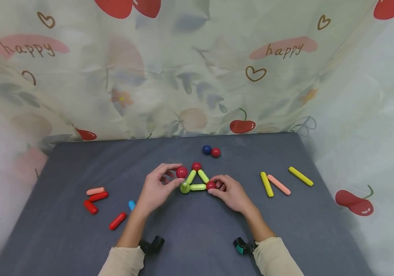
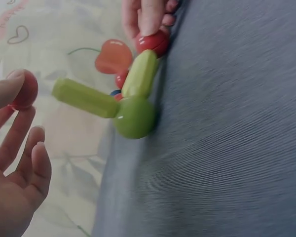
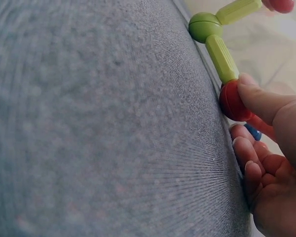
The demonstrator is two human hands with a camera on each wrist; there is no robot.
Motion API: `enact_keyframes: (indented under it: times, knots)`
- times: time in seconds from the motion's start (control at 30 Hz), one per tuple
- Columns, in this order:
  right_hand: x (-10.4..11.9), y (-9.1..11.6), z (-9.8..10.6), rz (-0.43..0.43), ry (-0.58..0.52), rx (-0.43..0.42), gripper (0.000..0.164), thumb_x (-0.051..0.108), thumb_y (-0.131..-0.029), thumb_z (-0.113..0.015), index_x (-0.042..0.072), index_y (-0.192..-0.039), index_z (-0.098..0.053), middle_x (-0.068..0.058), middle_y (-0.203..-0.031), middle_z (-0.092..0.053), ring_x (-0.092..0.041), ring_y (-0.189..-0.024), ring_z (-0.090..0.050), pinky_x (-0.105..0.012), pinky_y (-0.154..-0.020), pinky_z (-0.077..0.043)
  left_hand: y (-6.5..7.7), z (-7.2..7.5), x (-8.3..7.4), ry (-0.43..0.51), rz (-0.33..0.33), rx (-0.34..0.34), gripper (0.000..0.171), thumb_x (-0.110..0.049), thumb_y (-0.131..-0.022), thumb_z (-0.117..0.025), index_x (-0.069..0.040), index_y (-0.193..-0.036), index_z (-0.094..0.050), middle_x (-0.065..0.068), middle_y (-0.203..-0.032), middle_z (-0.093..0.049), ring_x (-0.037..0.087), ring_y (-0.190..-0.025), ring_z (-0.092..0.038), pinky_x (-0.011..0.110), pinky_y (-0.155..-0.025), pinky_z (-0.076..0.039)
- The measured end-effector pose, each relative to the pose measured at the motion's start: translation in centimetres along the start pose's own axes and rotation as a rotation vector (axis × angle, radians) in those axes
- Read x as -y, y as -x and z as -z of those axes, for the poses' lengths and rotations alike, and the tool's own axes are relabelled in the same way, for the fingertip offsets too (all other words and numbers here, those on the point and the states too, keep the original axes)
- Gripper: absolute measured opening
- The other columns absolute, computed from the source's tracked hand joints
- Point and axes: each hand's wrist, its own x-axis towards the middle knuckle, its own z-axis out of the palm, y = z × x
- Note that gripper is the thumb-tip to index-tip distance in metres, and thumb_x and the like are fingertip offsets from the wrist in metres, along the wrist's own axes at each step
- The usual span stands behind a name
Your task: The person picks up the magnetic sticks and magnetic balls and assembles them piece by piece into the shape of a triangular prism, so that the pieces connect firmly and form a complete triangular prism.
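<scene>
The left hand pinches a light, slick red ball at eleven o'clock of the stiff triangle; the right hand fingertips pin its corner ball.

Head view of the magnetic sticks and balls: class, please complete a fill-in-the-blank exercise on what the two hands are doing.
1. The left hand pinches a loose ____ ball.
2. The right hand holds the red corner ball of a shape that forms a ____.
3. The corner ball nearest the left hand is ____.
4. Beside the far red ball lies a ____ ball.

Missing words: red; triangle; green; blue
</scene>
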Motion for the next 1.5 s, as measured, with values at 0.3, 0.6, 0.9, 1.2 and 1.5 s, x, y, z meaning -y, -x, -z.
enact_keyframes:
  times: [0.3,0.6,0.9,1.2,1.5]
  knots:
    - [0.0,0.0,0.0,0.014,0.003,-0.004,0.032,0.036,-0.091,-0.078,0.024,-0.119,-0.068,0.002,-0.098,-0.06,-0.011,-0.083,-0.054,-0.025,-0.074,-0.046,1.4,-1.2,0.4,0.021,0.006,0.022,0.043,-0.026,-0.088,-0.081,-0.023,-0.129,-0.069,-0.007,-0.115,-0.066,0.016,-0.1,-0.063,0.031,-0.081,-0.056]
    - [-0.1,0.0,-0.1,0.008,0.005,-0.011,0.031,0.037,-0.091,-0.077,0.025,-0.118,-0.069,0.003,-0.097,-0.06,-0.011,-0.083,-0.054,-0.025,-0.074,-0.046,1.7,-1.1,0.4,0.029,0.017,0.054,0.043,-0.027,-0.091,-0.079,-0.029,-0.131,-0.065,-0.007,-0.118,-0.066,0.021,-0.104,-0.064,0.032,-0.083,-0.057]
    - [1.2,0.4,-0.7,-0.03,0.003,-0.034,0.031,0.038,-0.086,-0.083,0.02,-0.104,-0.067,0.003,-0.09,-0.062,-0.011,-0.078,-0.055,-0.025,-0.07,-0.046,1.7,-2.2,0.6,-0.126,0.331,0.055,0.056,-0.027,-0.09,-0.08,-0.014,-0.138,-0.055,0.005,-0.128,-0.065,0.019,-0.102,-0.065,0.038,-0.085,-0.056]
    - [1.8,-0.5,-0.2,0.065,0.037,-0.167,0.032,0.032,-0.095,-0.073,0.015,-0.122,-0.069,-0.006,-0.116,-0.058,-0.011,-0.079,-0.055,-0.026,-0.073,-0.049,1.2,-5.2,0.4,-0.154,0.307,0.157,0.082,-0.035,-0.084,-0.085,-0.014,-0.153,-0.046,0.006,-0.152,-0.052,0.024,-0.115,-0.063,0.043,-0.089,-0.056]
    - [0.6,0.2,0.3,-0.007,0.104,-0.079,0.033,0.037,-0.089,-0.08,0.018,-0.113,-0.071,0.0,-0.097,-0.061,-0.012,-0.078,-0.051,-0.026,-0.069,-0.046,1.7,-3.5,0.2,-0.185,0.246,0.167,0.077,-0.031,-0.083,-0.086,-0.017,-0.15,-0.05,0.005,-0.151,-0.052,0.025,-0.118,-0.061,0.044,-0.093,-0.055]
